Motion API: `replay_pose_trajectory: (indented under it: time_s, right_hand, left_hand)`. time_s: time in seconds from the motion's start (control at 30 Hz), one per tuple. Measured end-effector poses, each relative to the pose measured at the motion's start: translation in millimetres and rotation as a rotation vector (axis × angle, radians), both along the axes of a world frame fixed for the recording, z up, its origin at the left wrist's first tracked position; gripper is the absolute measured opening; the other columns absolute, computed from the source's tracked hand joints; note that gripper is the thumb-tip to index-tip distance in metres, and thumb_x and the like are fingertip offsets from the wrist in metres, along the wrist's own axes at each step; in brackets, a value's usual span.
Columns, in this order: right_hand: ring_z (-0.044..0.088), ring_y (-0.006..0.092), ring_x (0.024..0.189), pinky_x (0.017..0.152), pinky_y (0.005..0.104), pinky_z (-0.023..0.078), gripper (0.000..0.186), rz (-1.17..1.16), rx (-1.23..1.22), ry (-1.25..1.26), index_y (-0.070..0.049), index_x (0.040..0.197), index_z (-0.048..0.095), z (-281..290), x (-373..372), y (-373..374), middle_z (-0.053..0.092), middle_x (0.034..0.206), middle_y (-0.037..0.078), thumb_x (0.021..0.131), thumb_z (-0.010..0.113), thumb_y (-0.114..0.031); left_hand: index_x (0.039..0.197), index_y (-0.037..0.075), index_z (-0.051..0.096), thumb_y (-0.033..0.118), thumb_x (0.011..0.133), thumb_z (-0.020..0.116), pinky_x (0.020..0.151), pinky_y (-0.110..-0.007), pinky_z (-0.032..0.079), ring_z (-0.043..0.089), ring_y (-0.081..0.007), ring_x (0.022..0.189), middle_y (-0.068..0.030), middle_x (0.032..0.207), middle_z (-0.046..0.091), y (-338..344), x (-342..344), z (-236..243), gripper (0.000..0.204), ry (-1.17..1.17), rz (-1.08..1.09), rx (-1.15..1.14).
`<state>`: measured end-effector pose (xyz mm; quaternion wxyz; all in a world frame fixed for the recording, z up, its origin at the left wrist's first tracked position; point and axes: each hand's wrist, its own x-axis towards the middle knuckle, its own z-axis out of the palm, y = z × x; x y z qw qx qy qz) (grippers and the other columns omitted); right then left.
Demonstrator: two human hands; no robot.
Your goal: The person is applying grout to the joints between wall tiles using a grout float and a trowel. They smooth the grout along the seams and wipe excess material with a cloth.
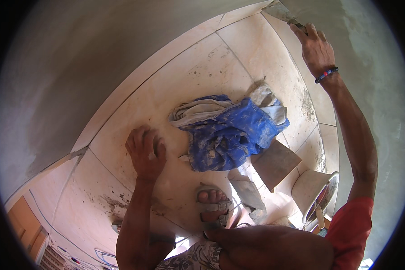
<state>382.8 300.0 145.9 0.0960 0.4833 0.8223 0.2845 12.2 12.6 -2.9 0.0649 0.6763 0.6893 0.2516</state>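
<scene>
1. Holds a scraper (280, 11) in the right hand (317, 49), with the arm stretched far forward and to the right, and with fingers closed around the dark handle.
2. Points the flat grey blade away from the fingertips, just beyond the hand and toward its left, at the far corner where the pale tile strip along the grey wall (99, 58) ends. Cannot tell whether it touches there.
3. Wears a beaded bracelet (326, 74) on the right wrist.
4. Holds the left hand (146, 153) low over the tiled floor (166, 101), half curled, with fingers bent forward, well apart from the scraper. Cannot tell, for blur and shadow, whether anything sits between thumb and fingers.
5. Has a crumpled, dirt-marked blue and white cloth (225, 141) near the left hand, to its right, lying on the floor between both hands.
6. Rests a sandalled foot (211, 202) just below the cloth.
7. Has a brownish square piece (276, 164) beside the cloth, with a bent grey piece (249, 194) close by, and a pale bucket (303, 188) tipped over farther right.
</scene>
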Motion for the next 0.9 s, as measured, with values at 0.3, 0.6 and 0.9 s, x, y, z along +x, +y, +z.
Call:
replay_pose_trajectory:
  time_s: [0.3, 0.6, 0.9]
  right_hand:
    - [0.064, 0.0367, 0.093, 0.076, 0.043, 0.057, 0.044, -0.028, -0.031, 0.042, -0.016, 0.13, 0.054, 1.4, -3.4, -4.0, 0.056, 0.116, 0.013, 0.088, 0.05, -0.005]
    - [0.067, 0.0382, 0.089, 0.077, 0.0454, 0.056, 0.042, -0.026, -0.086, 0.11, -0.01, 0.128, 0.055, 12.1, -15.8, -6.3, 0.062, 0.107, 0.02, 0.087, 0.049, -0.003]
    - [0.067, 0.0386, 0.088, 0.076, 0.0452, 0.056, 0.041, -0.094, -0.11, 0.082, -0.01, 0.127, 0.055, 17.2, -23.5, -10.3, 0.063, 0.105, 0.022, 0.087, 0.049, -0.002]
  left_hand:
    - [0.105, 0.008, 0.061, 0.015, 0.077, 0.065, 0.096, -0.049, 0.036, 0.047, -0.0352, 0.112, -0.0119, 0.117, 0.052, 0.6, 0.6, 0.7, 0.029, -0.006, 0.0, 0.008]
    - [0.105, 0.008, 0.061, 0.016, 0.078, 0.065, 0.097, -0.049, 0.036, 0.046, -0.0351, 0.112, -0.0119, 0.117, 0.052, -0.6, 0.2, -0.5, 0.029, -0.007, -0.001, 0.01]
    - [0.105, 0.008, 0.061, 0.015, 0.078, 0.064, 0.096, -0.049, 0.036, 0.046, -0.0347, 0.112, -0.0118, 0.117, 0.053, 1.0, 1.2, 2.0, 0.028, -0.017, -0.003, 0.013]
